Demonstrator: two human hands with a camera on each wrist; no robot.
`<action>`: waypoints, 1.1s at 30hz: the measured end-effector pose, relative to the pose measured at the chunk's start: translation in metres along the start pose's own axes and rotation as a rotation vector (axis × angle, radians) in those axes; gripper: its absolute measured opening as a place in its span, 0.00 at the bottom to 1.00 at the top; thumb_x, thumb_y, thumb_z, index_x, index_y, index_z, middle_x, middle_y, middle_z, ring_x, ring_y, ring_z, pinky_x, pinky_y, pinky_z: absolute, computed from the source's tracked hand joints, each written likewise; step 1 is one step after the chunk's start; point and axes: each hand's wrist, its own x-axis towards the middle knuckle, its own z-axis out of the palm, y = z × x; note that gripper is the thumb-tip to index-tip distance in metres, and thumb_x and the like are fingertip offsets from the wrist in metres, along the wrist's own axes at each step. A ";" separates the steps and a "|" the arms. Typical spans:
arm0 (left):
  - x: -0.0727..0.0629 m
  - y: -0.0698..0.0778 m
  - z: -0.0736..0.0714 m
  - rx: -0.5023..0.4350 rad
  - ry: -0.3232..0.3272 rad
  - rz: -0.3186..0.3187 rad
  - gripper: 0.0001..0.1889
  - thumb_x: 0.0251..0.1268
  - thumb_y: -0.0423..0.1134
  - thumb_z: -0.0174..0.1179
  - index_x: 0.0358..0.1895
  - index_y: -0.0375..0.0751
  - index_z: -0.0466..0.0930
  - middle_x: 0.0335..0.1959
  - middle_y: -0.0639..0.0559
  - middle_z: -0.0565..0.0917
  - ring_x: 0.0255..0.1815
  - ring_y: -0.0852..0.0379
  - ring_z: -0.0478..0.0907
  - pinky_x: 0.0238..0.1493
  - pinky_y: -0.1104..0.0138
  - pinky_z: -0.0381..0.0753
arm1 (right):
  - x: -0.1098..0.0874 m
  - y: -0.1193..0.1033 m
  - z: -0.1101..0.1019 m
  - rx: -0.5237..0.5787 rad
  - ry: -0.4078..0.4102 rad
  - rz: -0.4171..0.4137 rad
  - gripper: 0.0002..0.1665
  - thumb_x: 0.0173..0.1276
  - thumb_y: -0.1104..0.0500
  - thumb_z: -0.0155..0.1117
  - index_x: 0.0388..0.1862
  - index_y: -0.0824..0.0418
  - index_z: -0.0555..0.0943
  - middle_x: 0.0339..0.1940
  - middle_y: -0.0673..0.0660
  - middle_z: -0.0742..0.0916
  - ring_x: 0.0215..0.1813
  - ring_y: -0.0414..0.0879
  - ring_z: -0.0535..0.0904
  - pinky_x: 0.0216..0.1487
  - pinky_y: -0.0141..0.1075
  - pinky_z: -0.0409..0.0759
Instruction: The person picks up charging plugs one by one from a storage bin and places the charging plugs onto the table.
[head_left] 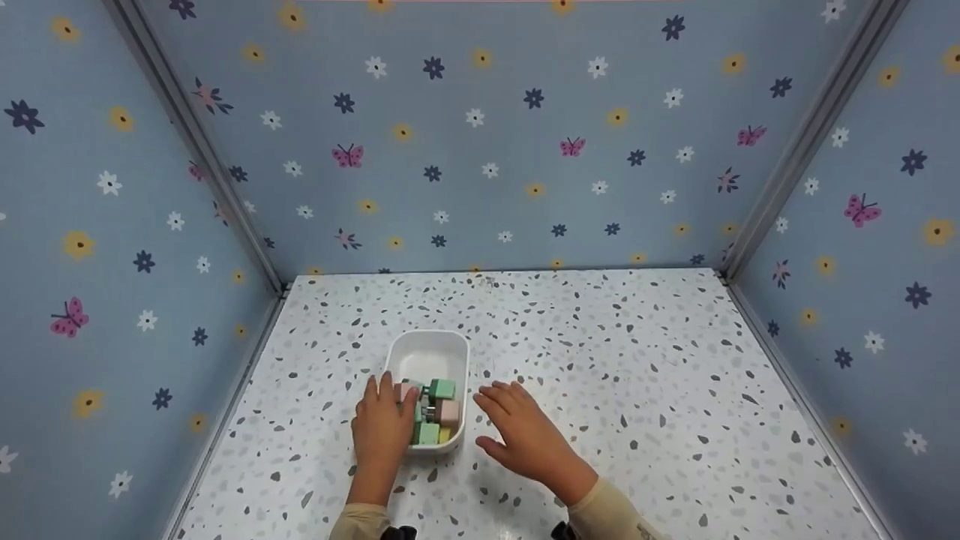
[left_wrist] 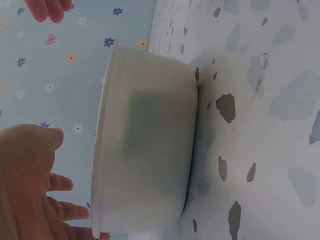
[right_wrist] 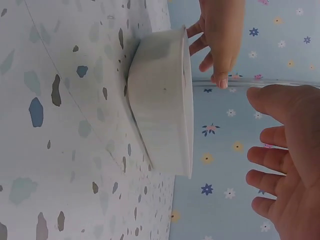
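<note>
A white plastic tub [head_left: 427,356] with rounded corners stands left of the middle of the table. Small square-edged pieces in pastel colours lie in its near half: a green one [head_left: 442,388], a pink one [head_left: 448,412] and several others, with metallic bits showing among them. My left hand [head_left: 384,424] is over the tub's left rim, fingers loosely extended, partly covering the pieces there. In the left wrist view the thumb is apart from the tub's wall [left_wrist: 150,145]. To the right of the tub, my right hand [head_left: 521,431] hovers with spread, relaxed fingers, holding nothing.
The speckled white tabletop [head_left: 637,360] spreads around the tub. Blue floral panels [head_left: 487,150] enclose it at the back and both sides, joined by grey metal corner posts [head_left: 806,142].
</note>
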 end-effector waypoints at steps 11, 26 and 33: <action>0.012 -0.007 0.014 -0.077 0.002 -0.016 0.38 0.81 0.58 0.48 0.78 0.32 0.57 0.65 0.25 0.74 0.64 0.29 0.75 0.58 0.38 0.75 | 0.024 -0.008 0.018 -0.005 -0.038 -0.012 0.36 0.70 0.45 0.71 0.72 0.57 0.74 0.69 0.54 0.80 0.74 0.50 0.73 0.76 0.50 0.65; 0.032 -0.023 0.015 -0.082 0.057 -0.062 0.23 0.85 0.41 0.42 0.68 0.27 0.71 0.56 0.26 0.80 0.57 0.30 0.80 0.54 0.41 0.78 | 0.048 -0.010 0.047 -0.058 -0.061 -0.003 0.30 0.69 0.47 0.70 0.66 0.56 0.79 0.60 0.51 0.84 0.65 0.46 0.78 0.74 0.45 0.67; 0.034 -0.028 0.020 -0.065 0.081 -0.074 0.22 0.86 0.41 0.39 0.67 0.28 0.72 0.53 0.28 0.78 0.51 0.32 0.82 0.49 0.42 0.79 | 0.055 -0.011 0.053 -0.048 -0.093 -0.007 0.22 0.72 0.49 0.67 0.61 0.55 0.81 0.57 0.49 0.85 0.63 0.43 0.79 0.73 0.44 0.69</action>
